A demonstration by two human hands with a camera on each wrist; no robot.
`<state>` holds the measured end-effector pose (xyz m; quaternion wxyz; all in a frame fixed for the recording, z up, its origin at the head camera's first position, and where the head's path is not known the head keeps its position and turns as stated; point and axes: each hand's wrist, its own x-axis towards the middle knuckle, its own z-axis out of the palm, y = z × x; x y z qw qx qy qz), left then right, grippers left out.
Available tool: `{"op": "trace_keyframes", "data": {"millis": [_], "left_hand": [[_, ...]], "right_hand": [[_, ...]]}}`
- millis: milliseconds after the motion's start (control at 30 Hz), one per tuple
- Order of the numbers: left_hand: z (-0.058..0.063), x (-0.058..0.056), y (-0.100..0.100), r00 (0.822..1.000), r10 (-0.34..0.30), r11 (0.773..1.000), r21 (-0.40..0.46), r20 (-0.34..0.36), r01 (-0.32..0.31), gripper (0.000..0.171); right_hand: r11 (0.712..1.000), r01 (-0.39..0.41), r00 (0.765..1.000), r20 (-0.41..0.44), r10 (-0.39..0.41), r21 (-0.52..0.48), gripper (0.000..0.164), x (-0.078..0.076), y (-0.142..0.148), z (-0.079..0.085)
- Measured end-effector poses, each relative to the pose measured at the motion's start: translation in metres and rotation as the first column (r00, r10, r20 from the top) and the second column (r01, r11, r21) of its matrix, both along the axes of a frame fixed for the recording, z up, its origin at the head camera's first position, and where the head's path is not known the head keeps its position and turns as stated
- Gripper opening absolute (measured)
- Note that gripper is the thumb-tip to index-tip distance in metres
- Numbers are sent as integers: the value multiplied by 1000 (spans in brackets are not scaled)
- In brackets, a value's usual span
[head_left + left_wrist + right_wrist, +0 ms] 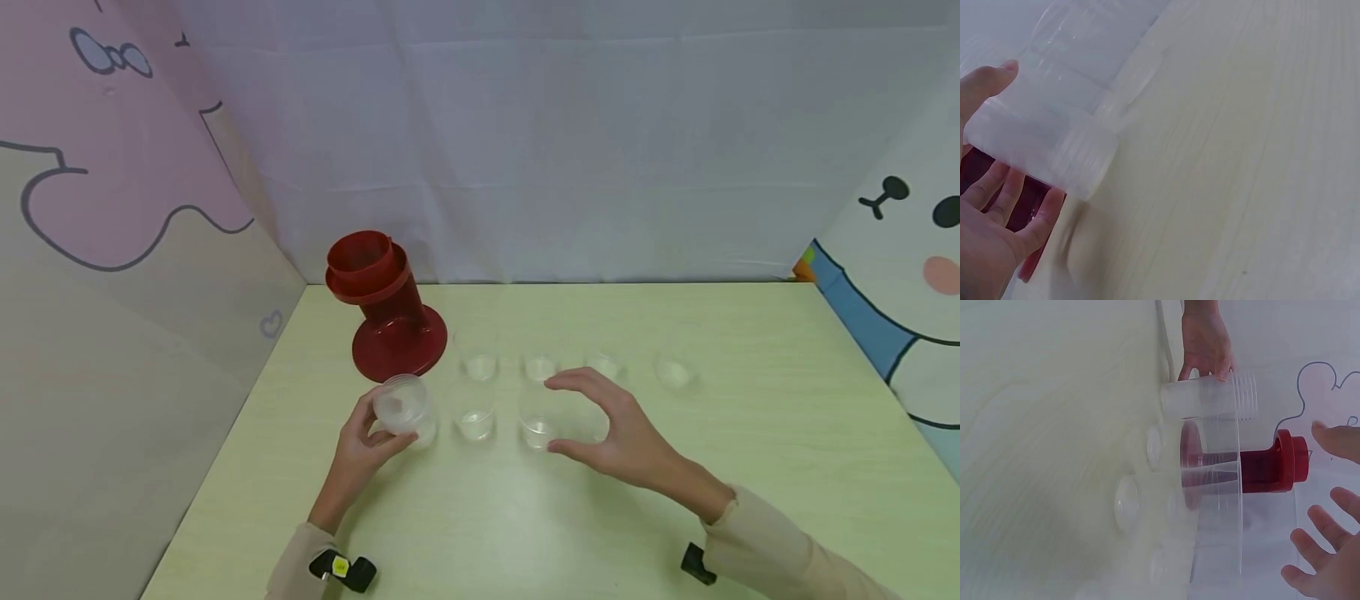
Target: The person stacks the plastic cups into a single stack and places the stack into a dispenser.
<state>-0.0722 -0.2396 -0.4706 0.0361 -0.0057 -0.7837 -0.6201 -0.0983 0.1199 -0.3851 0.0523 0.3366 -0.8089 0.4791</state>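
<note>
My left hand (360, 442) grips a stack of nested clear plastic cups (402, 406), thumb on one side and fingers on the other. In the left wrist view the stacked cups (1041, 147) show closely set rims. My right hand (626, 429) is held in a wide C beside a clear cup (537, 427) in the front row, its thumb and fingers spread apart with nothing gripped. The right wrist view shows its fingers (1319, 550) away from the nearest cup rim (1239, 506). Another clear cup (474, 423) stands between this cup and the stack.
Behind my left hand, a dark red stand (390, 312) with a round base and a wide collar stands on the pale table (525, 533). More clear cups stand in a back row, the farthest right cup (677, 371) set apart. A white curtain (562, 167) hangs behind.
</note>
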Motion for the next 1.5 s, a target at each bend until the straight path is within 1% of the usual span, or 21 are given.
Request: {"op": "trace_keyframes", "data": {"millis": [167, 300, 567, 800, 1033, 1167, 1300, 1500], "left_hand": [[0, -1, 0, 1000, 7, 1000, 1, 2, -7, 73], [-1, -1, 0, 1000, 8, 1000, -5, 7, -8, 74], [0, 0, 0, 1000, -14, 1000, -4, -12, 14, 75], [-1, 0, 0, 1000, -12, 1000, -2, -5, 12, 74], [-3, -1, 0, 1000, 14, 1000, 5, -2, -14, 73], [-3, -1, 0, 1000, 9, 1000, 4, -11, -9, 73], [-2, -1, 1, 1000, 2, 1000, 0, -5, -2, 74], [0, -2, 0, 1000, 10, 1000, -3, 30, -10, 75]], "right_hand": [[999, 35, 999, -19, -35, -6, 64, -1, 9, -2], [998, 61, 998, -9, -61, 1, 64, 0, 16, -4], [992, 125, 992, -16, -125, 31, 64, 0, 28, -9], [988, 149, 988, -37, -148, 33, 67, -2, 39, -14], [984, 174, 984, -38, -173, 29, 72, -3, 48, -20], [979, 200, 979, -41, -198, 40, 74, -3, 52, -23], [971, 232, 973, -17, -231, 61, 77, -2, 56, -26], [961, 267, 963, 29, -270, 77, 80, -1, 60, -32]]}}
